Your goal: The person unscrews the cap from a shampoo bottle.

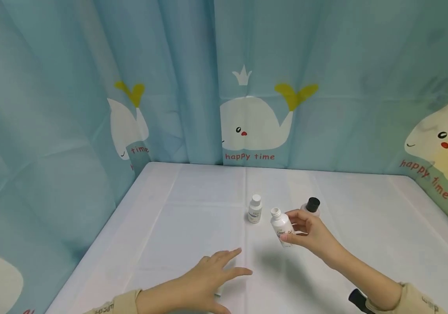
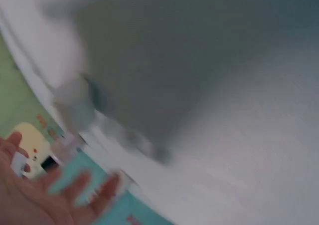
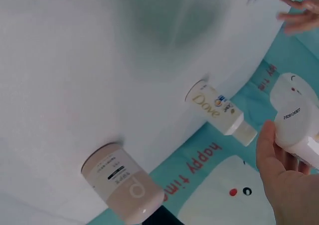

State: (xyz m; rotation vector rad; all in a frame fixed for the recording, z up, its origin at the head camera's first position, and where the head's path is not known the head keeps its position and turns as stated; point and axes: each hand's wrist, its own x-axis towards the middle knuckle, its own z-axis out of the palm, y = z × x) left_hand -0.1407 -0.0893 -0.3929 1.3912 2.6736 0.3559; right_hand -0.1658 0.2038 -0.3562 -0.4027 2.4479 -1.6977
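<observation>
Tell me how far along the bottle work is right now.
Done: the bottle in the right hand already has its cap off. In hand: it is held tilted above the table. Left: the white-capped bottle and black-capped bottle stand closed; the left hand is flat on the table.

Soft, even light fills the head view, with faint shadows under the hands on the white bench (image 1: pixel 192 205) and curved edges from the wide lens. The left wrist view is heavily motion-blurred; the right wrist view is mostly sharp, blurring near its edges.
</observation>
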